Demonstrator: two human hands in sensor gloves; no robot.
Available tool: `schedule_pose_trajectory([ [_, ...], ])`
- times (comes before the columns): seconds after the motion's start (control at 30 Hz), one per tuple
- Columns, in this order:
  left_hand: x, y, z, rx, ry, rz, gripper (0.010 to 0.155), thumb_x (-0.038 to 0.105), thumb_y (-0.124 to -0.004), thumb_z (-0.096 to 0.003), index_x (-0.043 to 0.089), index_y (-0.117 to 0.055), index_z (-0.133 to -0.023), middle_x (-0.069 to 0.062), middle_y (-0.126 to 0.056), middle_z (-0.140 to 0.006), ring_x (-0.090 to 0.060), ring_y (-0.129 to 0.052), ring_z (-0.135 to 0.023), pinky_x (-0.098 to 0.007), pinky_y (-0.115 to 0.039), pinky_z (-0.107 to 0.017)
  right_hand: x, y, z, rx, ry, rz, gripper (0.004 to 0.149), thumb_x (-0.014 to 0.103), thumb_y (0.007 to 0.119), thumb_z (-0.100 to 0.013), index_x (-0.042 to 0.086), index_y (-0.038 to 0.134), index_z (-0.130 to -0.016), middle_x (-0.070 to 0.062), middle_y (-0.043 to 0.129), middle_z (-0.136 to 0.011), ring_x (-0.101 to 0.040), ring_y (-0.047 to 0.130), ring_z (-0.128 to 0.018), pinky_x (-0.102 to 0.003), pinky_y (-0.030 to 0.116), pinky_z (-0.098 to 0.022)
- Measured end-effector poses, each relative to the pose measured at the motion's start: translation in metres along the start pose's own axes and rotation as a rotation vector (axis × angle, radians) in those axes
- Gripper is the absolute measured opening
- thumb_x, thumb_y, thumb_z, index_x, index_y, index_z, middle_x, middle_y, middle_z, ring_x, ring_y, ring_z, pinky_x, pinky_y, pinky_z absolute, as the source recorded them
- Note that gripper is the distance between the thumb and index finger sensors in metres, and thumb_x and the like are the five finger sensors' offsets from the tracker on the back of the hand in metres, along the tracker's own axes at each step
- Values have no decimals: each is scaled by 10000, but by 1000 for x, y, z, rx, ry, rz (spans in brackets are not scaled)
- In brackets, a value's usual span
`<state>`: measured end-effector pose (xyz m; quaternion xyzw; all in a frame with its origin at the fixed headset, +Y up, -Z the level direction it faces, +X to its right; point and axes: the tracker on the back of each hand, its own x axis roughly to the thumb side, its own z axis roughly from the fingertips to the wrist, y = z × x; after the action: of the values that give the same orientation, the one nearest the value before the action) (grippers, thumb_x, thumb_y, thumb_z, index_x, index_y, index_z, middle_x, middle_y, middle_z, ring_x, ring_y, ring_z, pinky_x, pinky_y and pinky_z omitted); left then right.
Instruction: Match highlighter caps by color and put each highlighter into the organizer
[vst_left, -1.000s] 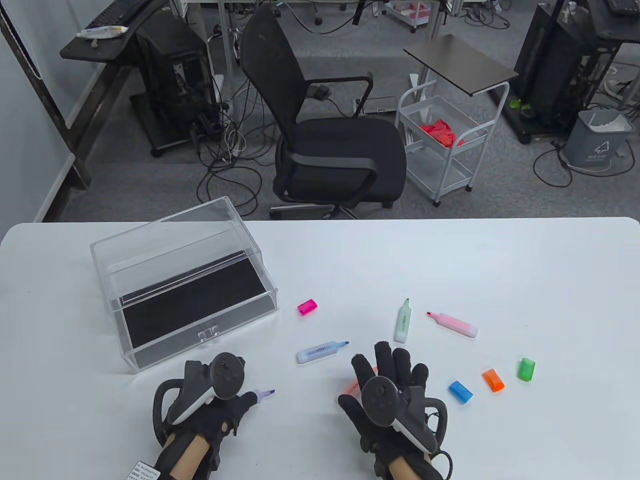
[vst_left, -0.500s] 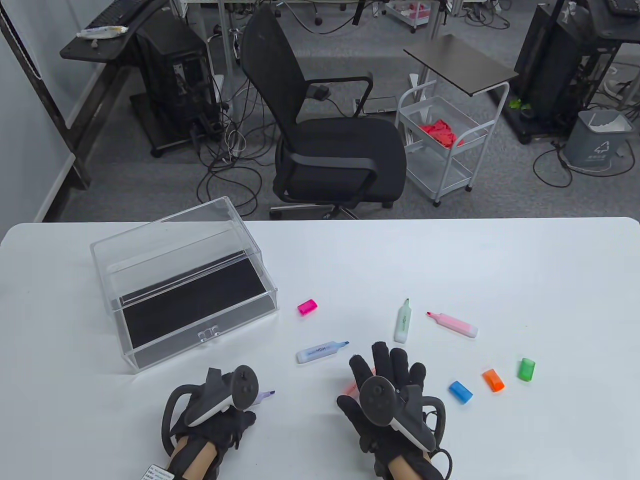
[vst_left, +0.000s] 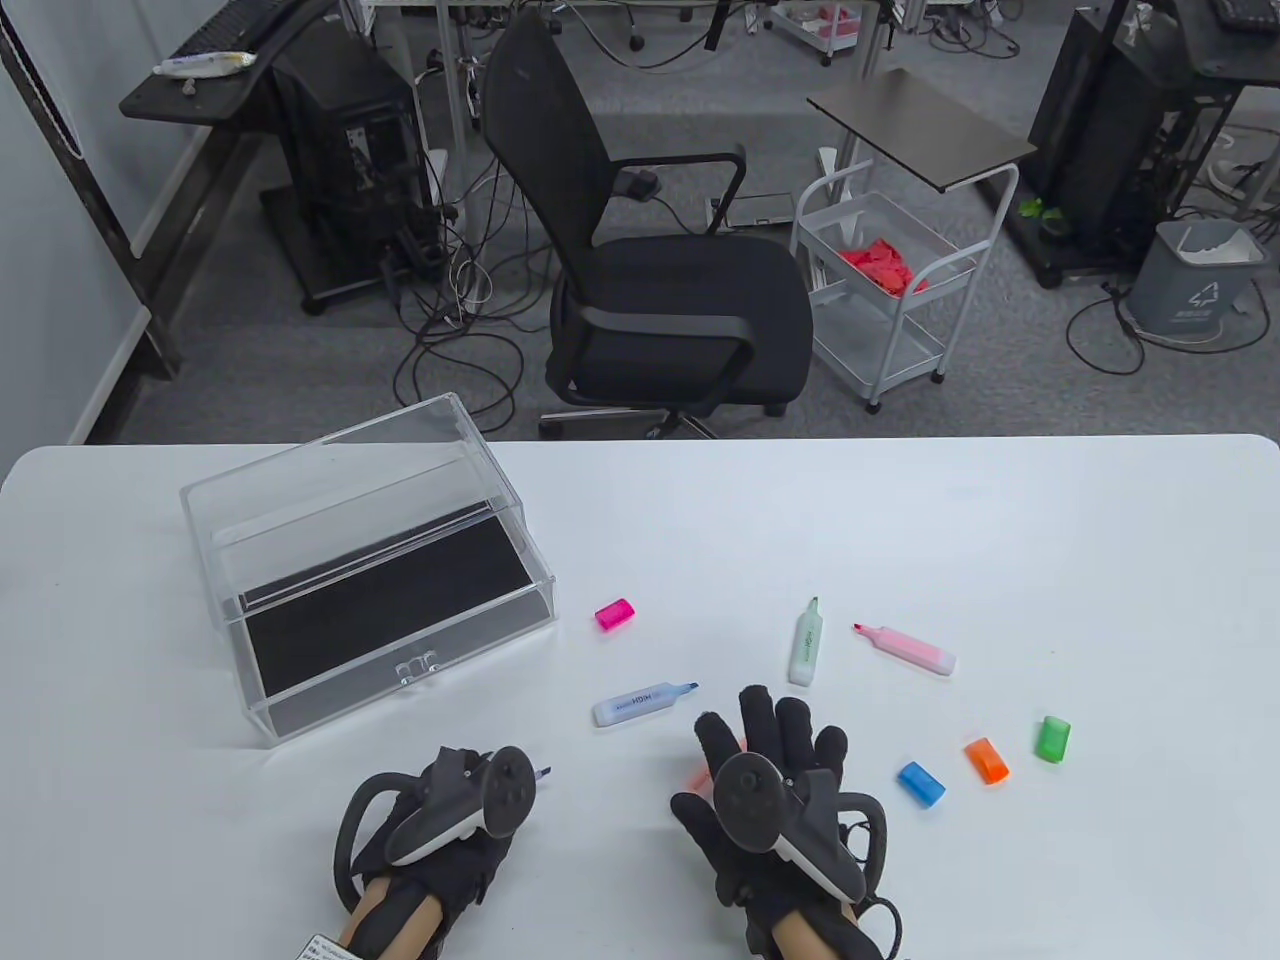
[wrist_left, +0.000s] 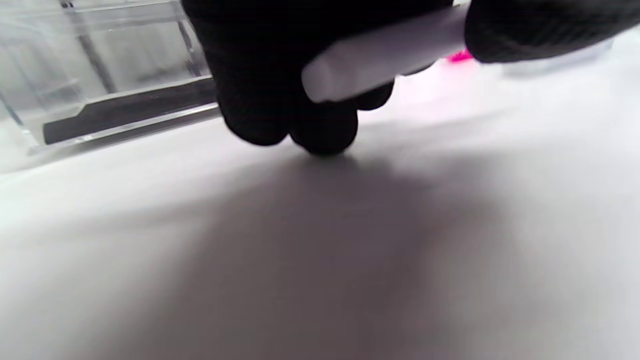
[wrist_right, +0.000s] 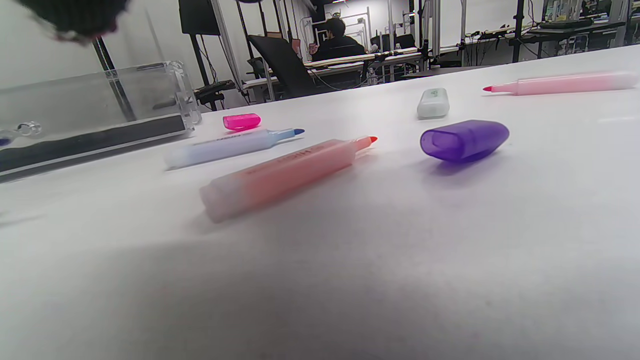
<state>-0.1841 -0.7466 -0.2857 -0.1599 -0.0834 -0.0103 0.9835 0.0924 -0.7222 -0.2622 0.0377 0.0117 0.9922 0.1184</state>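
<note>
The left hand (vst_left: 440, 830) curls its grip round the purple highlighter (wrist_left: 380, 52), mostly hidden, just right of the organizer (vst_left: 365, 570). The right hand (vst_left: 775, 790), fingers straight, covers the orange highlighter (wrist_right: 285, 172) and purple cap (wrist_right: 465, 140), farther right of the organizer on the worktop (vst_left: 1000, 550).

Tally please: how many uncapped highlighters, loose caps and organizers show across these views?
Uncapped highlighters: 5 (purple in the left hand, blue, orange, green, pink)
Loose caps: 5 (magenta, blue, orange, green, purple)
Clear acrylic organizers: 1
Total: 11
</note>
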Motion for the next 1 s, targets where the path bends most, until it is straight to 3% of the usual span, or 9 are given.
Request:
schedule_pose_trajectory([
  [0.13,-2,14,10,32,-13,48,665,536,-596,-462,202,-422,-1010,-19,-625,-973,-166,-990,-688,-333,-936,-501,0,0,0,3,2,-3,751,595,715,-386,349,440,-1041,-55,148,-1148,-392,125,-1034,-707,125,-674],
  [0.27,-3,23,21,55,-16,72,666,556,-573,-461,223,-395,-1010,5,-617,-950,-110,-945,-617,-263,-904,-441,0,1,0,9,-2,-3,751,595,716,-386,349,440,-1040,-54,147,-1148,-393,124,-1034,-707,125,-674],
  [0.4,-5,15,30,65,-30,200,672,565,-587,-472,229,-400,-1024,13,-631,-938,-126,-933,-594,-270,-889,-425,2,0,0,10,-13,0,750,593,717,-387,349,439,-1041,-55,147,-1149,-394,123,-1034,-707,124,-674],
  [0.67,-9,6,32,99,-7,134,654,570,-672,-480,264,-462,-1019,50,-676,-904,-113,-943,-580,-263,-898,-417,3,0,2,8,-18,-5,754,588,715,-390,355,411,-1040,-54,151,-1148,-393,124,-1034,-706,126,-675],
  [0.87,-20,9,41,181,20,101,620,549,-701,-472,283,-551,-1012,51,-724,-888,-117,-965,-565,-269,-912,-407,-14,-34,1,-80,14,-124,729,558,730,-406,346,442,-1041,-64,204,-1154,-406,160,-1041,-710,140,-681],
  [1.0,-28,10,40,204,55,89,597,538,-709,-472,293,-577,-1001,60,-744,-874,-115,-970,-560,-271,-915,-410,-35,-65,-9,-63,103,-124,727,544,739,-410,345,440,-1043,-67,225,-1160,-411,163,-1044,-709,128,-686],
])
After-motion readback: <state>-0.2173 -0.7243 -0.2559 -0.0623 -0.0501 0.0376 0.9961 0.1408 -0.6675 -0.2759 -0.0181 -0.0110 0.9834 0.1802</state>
